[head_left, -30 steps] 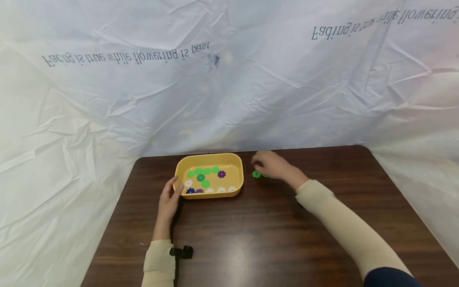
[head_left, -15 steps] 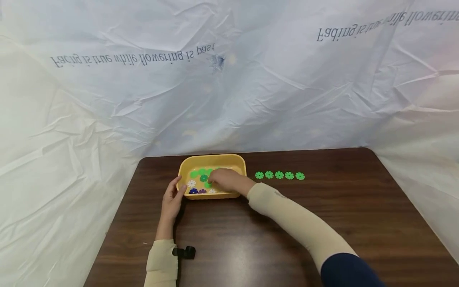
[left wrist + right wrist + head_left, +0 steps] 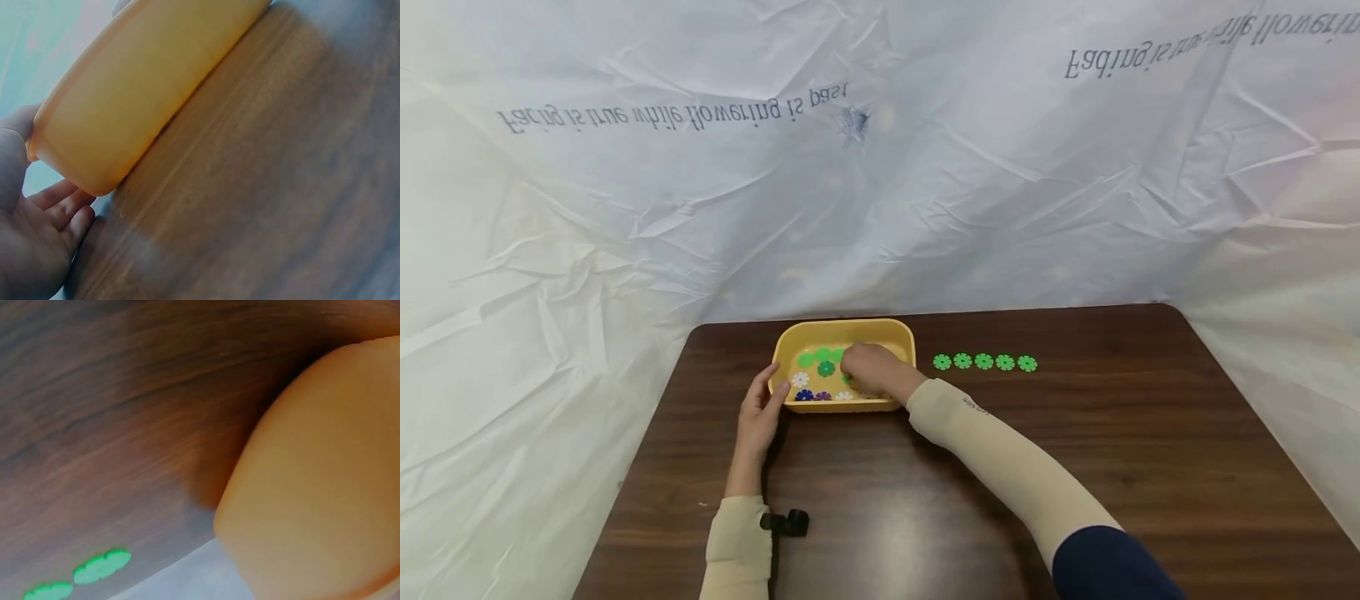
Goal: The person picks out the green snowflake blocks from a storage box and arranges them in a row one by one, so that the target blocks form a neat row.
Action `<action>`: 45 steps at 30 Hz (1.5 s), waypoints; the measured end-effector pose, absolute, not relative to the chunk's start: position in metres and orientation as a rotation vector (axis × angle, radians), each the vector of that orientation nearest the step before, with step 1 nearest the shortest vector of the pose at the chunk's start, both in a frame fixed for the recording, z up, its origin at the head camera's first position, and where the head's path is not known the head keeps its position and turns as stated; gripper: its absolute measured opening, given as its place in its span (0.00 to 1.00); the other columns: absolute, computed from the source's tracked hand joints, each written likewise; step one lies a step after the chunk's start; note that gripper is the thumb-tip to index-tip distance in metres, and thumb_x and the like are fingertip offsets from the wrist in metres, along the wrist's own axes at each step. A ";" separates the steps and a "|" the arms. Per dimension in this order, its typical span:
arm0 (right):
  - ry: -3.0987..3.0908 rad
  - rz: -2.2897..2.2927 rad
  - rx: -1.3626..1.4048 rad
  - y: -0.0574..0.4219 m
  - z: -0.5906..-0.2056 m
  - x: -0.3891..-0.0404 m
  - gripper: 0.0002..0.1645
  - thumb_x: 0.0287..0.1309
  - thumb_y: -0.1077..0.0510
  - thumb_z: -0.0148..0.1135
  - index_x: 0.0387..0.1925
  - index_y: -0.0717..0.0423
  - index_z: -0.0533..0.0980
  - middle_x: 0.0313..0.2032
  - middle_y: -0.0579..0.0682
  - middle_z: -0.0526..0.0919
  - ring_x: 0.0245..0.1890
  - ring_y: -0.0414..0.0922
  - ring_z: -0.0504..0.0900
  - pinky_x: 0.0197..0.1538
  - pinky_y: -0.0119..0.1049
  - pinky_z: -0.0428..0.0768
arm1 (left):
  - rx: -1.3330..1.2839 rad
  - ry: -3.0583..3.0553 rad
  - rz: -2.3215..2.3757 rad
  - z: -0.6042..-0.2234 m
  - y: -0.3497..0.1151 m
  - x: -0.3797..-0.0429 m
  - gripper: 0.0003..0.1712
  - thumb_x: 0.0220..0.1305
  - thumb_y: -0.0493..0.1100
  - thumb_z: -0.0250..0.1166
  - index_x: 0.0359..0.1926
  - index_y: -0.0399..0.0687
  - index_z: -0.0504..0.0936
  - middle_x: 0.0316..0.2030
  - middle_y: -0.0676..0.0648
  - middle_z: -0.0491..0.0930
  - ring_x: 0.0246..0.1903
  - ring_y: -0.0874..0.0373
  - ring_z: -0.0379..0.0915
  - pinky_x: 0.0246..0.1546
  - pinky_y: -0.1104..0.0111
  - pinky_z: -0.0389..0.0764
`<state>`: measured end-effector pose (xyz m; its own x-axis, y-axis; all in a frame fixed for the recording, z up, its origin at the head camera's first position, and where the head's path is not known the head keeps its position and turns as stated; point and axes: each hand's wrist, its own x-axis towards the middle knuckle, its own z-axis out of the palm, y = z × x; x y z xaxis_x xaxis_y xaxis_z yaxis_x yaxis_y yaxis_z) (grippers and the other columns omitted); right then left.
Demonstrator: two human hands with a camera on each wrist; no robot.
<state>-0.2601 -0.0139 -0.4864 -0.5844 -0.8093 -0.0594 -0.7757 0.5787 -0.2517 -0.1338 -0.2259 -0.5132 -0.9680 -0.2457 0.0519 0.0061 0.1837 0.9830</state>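
Note:
A yellow plastic tray (image 3: 842, 407) stands at the far side of the brown table. My left hand (image 3: 758, 421) grips its left end, thumb over the rim and fingers along the outer wall, as the left wrist view shows. Inside lie several notched, flower-shaped plastic discs: light green ones (image 3: 822, 356), a darker green one (image 3: 826, 368), white ones (image 3: 800, 380), a blue one (image 3: 804, 396) and a purple one (image 3: 823, 397). My right hand (image 3: 874, 368) reaches down into the tray's right half, a light green disc at its fingertips; I cannot tell whether it pinches the disc.
Several light green discs (image 3: 984, 362) form a straight row on the table (image 3: 970, 467) right of the tray; two show in the right wrist view. A white printed sheet (image 3: 880, 208) hangs behind the table. A black strap mount (image 3: 786, 522) sticks out from my left wrist.
My right hand has moved left from the row of green discs into the tray, then shifted slightly right there. The row is now uncovered. My left hand keeps its grip on the tray.

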 end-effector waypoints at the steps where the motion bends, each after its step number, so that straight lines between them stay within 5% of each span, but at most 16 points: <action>1: 2.645 -0.293 -1.334 -0.015 -0.486 -0.260 0.31 0.73 0.65 0.62 0.13 0.45 0.63 0.14 0.41 0.57 0.21 0.38 0.53 0.28 0.32 0.60 | 0.233 -2.261 -1.872 -0.513 -0.225 -0.134 0.29 0.80 0.41 0.61 0.75 0.37 0.69 0.78 0.36 0.61 0.80 0.43 0.49 0.78 0.48 0.54; 8: 2.624 -0.289 -1.354 -0.016 -0.486 -0.260 0.28 0.61 0.72 0.62 0.20 0.47 0.56 0.21 0.42 0.47 0.23 0.39 0.45 0.30 0.34 0.52 | 0.257 -2.270 -1.861 -0.512 -0.221 -0.130 0.29 0.80 0.41 0.60 0.75 0.36 0.68 0.78 0.35 0.60 0.80 0.42 0.48 0.79 0.48 0.52; 11: 2.614 -0.282 -1.371 -0.014 -0.486 -0.259 0.16 0.61 0.71 0.63 0.26 0.51 0.69 0.22 0.42 0.61 0.24 0.39 0.55 0.30 0.34 0.57 | 0.255 -2.273 -1.862 -0.514 -0.221 -0.129 0.29 0.80 0.40 0.60 0.76 0.35 0.68 0.78 0.35 0.61 0.80 0.42 0.48 0.79 0.49 0.53; 13: 2.607 -0.274 -1.381 -0.011 -0.483 -0.259 0.08 0.63 0.69 0.63 0.38 0.54 0.81 0.32 0.44 0.78 0.31 0.38 0.69 0.33 0.31 0.67 | 0.257 -2.272 -1.862 -0.518 -0.223 -0.131 0.29 0.80 0.40 0.60 0.76 0.35 0.68 0.78 0.35 0.60 0.80 0.42 0.48 0.79 0.48 0.53; 16: 2.580 -0.276 -1.404 -0.005 -0.476 -0.257 0.17 0.67 0.66 0.62 0.56 0.56 0.84 0.52 0.51 0.85 0.48 0.44 0.82 0.45 0.34 0.81 | 0.255 -2.258 -1.859 -0.531 -0.228 -0.136 0.29 0.80 0.40 0.60 0.76 0.37 0.68 0.79 0.36 0.60 0.81 0.43 0.47 0.79 0.48 0.52; 18: 2.558 -0.272 -1.437 0.000 -0.471 -0.256 0.18 0.70 0.64 0.61 0.59 0.57 0.84 0.56 0.53 0.84 0.54 0.47 0.82 0.52 0.37 0.82 | 0.250 -2.246 -1.857 -0.540 -0.232 -0.140 0.29 0.80 0.42 0.60 0.76 0.38 0.68 0.79 0.37 0.60 0.81 0.44 0.47 0.79 0.49 0.52; 25: 2.488 -0.327 -1.508 0.023 -0.450 -0.252 0.15 0.71 0.64 0.61 0.54 0.60 0.86 0.49 0.54 0.82 0.44 0.45 0.79 0.45 0.37 0.79 | 0.204 -2.220 -1.835 -0.552 -0.238 -0.142 0.29 0.80 0.45 0.62 0.75 0.42 0.70 0.79 0.40 0.61 0.80 0.46 0.48 0.79 0.49 0.53; 35: 2.618 -0.360 -1.457 0.088 -0.424 -0.253 0.16 0.68 0.62 0.64 0.55 0.59 0.85 0.51 0.54 0.84 0.51 0.51 0.83 0.55 0.46 0.82 | 0.207 -2.233 -1.811 -0.553 -0.238 -0.144 0.28 0.80 0.46 0.62 0.74 0.43 0.71 0.78 0.39 0.63 0.80 0.46 0.51 0.78 0.50 0.54; 45: 2.666 -0.405 -1.378 0.140 -0.424 -0.256 0.15 0.67 0.63 0.66 0.54 0.59 0.86 0.45 0.52 0.83 0.38 0.44 0.78 0.44 0.42 0.81 | 0.227 -2.230 -1.807 -0.549 -0.238 -0.145 0.28 0.79 0.45 0.62 0.74 0.43 0.72 0.78 0.40 0.64 0.78 0.47 0.54 0.77 0.49 0.57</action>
<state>-0.2556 0.1400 -0.4239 -0.5810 -0.8136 0.0218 -0.7834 0.5518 -0.2859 -0.1446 -0.2375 -0.5493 -0.9536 -0.2828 0.1033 0.0425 0.2132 0.9761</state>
